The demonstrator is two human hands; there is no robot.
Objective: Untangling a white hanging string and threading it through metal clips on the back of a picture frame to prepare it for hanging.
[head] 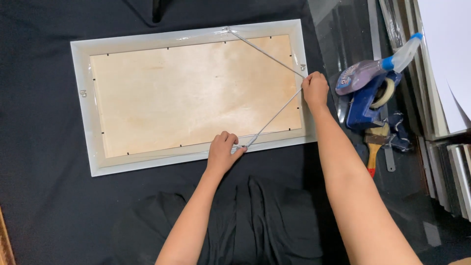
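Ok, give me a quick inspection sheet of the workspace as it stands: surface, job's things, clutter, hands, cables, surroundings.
Surface: black cloth, wrinkled near the person.
Job's things: white picture frame lying face down, wooden backing board showing; hanging cord runs from the top edge to the right side, then down to the bottom edge.
Clutter: blue tape dispenser, spray bottle lying on it, paintbrush below.
Hands: left hand pinches the cord at the bottom edge; right hand grips it at the right side.
Cables: nothing seen apart from the cord.
Surroundings: stacked frames or boards and a white sheet at right.
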